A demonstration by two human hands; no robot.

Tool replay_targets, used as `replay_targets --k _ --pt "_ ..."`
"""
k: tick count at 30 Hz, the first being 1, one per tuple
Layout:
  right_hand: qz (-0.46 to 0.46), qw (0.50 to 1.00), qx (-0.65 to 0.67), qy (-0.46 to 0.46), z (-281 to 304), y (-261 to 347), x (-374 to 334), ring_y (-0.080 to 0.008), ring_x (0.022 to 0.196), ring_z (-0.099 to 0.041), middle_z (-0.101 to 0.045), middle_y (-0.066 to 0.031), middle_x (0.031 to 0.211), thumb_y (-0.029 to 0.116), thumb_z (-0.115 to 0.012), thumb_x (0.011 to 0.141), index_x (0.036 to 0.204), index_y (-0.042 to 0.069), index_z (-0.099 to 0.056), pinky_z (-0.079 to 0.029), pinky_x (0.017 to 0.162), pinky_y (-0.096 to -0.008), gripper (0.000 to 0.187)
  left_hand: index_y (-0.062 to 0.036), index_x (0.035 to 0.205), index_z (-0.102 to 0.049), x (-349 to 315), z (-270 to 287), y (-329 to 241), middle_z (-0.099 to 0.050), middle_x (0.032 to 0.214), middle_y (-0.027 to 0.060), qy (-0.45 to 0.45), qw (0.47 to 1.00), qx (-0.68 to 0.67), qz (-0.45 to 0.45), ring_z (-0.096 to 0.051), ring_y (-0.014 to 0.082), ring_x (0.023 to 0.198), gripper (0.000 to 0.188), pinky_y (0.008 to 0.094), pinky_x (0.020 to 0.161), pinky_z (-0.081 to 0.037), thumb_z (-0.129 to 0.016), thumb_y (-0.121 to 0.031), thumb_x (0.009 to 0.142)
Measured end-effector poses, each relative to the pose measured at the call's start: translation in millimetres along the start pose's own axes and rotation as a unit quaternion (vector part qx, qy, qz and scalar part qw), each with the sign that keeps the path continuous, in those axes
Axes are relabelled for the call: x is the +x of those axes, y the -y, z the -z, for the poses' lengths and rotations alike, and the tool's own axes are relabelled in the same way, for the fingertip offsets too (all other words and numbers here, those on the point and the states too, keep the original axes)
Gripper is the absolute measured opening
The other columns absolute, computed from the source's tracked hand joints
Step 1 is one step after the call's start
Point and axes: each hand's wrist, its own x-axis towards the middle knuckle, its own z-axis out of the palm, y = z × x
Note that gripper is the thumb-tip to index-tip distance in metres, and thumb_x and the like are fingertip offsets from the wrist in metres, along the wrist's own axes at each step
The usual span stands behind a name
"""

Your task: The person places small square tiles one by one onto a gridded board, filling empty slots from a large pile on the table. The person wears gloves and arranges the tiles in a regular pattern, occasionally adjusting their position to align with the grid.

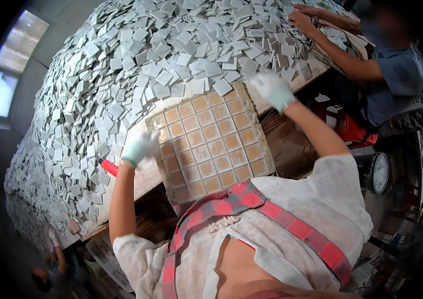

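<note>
A square grid tray (202,144) with tan cells, pale dividing ribs and a worn rim leans at the bench edge against my apron. My left hand (140,148), in a white glove with a pale green cuff, is beside the tray's left rim. Near its far right corner is my right hand (272,91), gloved the same way. Motion smears the fingers of both hands, and I make out nothing held in either. One pale tile (222,88) overlaps the tray's far rim. Beyond lies a heap of loose square tiles (161,55).
A red handle-like object (108,167) lies by my left wrist. At the far right a co-worker (396,74) reaches into the heap, next to a red chair (351,132). Another person (57,264) works at the lower left. A round container (381,172) stands at right.
</note>
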Motion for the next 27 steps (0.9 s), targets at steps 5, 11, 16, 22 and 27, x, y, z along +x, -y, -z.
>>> replay_targets --k 5,11,16,22,27 --pt "0.15 0.957 -0.222 -0.111 -32 -38 159 -0.0287 0.128 -0.056 -0.067 -0.0062 0.134 0.047 -0.055 0.101 0.118 0.014 -0.075 -0.044 0.107 -0.0454 0.042 -0.0063 0.128 -0.066 213 66 15 -0.07 0.124 0.0226 -0.391 0.866 -0.31 0.047 -0.067 0.0424 0.11 0.043 0.0485 0.09 -0.055 -0.054 -0.041 0.106" --pt "0.049 0.976 -0.195 -0.084 -85 -1 153 -0.0302 0.13 -0.052 -0.069 -0.0077 0.128 0.05 -0.052 0.102 0.114 0.008 -0.078 -0.034 0.116 -0.0524 0.05 -0.0095 0.158 -0.043 326 49 -44 -0.049 0.15 0.0335 -0.436 0.839 -0.222 0.239 -0.062 0.0529 0.118 0.072 0.0579 0.099 -0.051 -0.052 -0.054 0.101" --pt "-0.003 0.982 -0.105 -0.156 -92 -6 133 -0.0259 0.112 -0.063 -0.074 -0.005 0.105 0.049 -0.061 0.095 0.101 0.012 -0.074 -0.048 0.092 -0.0494 0.04 -0.0209 0.155 -0.049 292 112 -108 -0.054 0.141 0.0367 -0.341 0.875 -0.273 0.209 -0.064 0.0539 0.116 0.063 0.0584 0.094 -0.055 -0.055 -0.051 0.101" --pt "-0.085 0.991 -0.086 -0.065 -85 48 135 -0.0275 0.11 -0.065 -0.075 -0.0074 0.105 0.045 -0.061 0.094 0.103 0.013 -0.074 -0.047 0.091 -0.0511 0.036 -0.0164 0.139 -0.064 310 93 -79 -0.061 0.123 0.0338 -0.421 0.778 -0.399 0.241 -0.065 0.0494 0.111 0.056 0.0497 0.093 -0.056 -0.068 -0.048 0.093" --pt "-0.129 0.991 -0.036 -0.018 -68 59 125 -0.031 0.113 -0.065 -0.072 -0.0091 0.112 0.05 -0.062 0.091 0.108 0.012 -0.073 -0.048 0.094 -0.0534 0.043 -0.0092 0.126 -0.072 288 92 -83 -0.061 0.122 0.0253 -0.448 0.786 -0.385 0.182 -0.067 0.0418 0.104 0.041 0.0457 0.093 -0.056 -0.073 -0.03 0.09"
